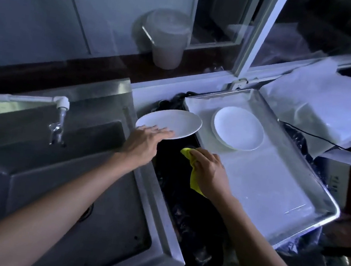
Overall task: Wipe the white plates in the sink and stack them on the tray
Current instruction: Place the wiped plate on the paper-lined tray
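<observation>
My left hand (146, 142) holds a white plate (171, 122) by its near rim, in the air between the steel sink (100, 212) and the metal tray (274, 192). The fingers lie fairly straight over the plate's top; the thumb is hidden below. My right hand (207, 171) grips a yellow cloth (194, 176) just off the tray's left edge, below the held plate. A stack of white plates (238, 128) sits on the tray's far part. The sink basin looks dark, with no plates visible in it.
A white tap (59, 116) reaches over the sink's back. Between sink and tray is a dark bag-lined gap (183, 201). A lidded bucket (167, 39) stands on the ledge behind. White wrapped bundles (323, 101) and a black cable (326, 141) lie right of the tray.
</observation>
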Demonstrator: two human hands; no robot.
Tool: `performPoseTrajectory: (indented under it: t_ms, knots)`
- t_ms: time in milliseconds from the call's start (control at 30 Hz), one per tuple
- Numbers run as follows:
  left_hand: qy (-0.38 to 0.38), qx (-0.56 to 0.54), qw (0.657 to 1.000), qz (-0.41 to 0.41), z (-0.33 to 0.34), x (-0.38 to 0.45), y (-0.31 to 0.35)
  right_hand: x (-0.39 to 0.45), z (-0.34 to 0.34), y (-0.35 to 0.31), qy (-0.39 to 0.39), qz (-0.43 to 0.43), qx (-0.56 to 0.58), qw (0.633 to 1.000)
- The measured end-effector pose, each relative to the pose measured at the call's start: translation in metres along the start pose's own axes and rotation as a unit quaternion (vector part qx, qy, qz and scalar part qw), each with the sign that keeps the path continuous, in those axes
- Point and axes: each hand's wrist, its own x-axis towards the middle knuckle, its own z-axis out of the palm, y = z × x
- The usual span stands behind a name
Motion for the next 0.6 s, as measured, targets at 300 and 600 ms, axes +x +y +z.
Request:
performPoseTrajectory:
  t_ms: [300,600]
  knots:
    - [-0.024,0.027,0.998,0.054,0.065,0.108,0.091,0.003,-0.047,0.11,0.05,0.043,0.002,0.998]
    - [-0.081,0.066,0.992,0.069,0.119,0.16,0.138,-0.006,-0.066,0.167,0.057,0.069,0.028,0.996]
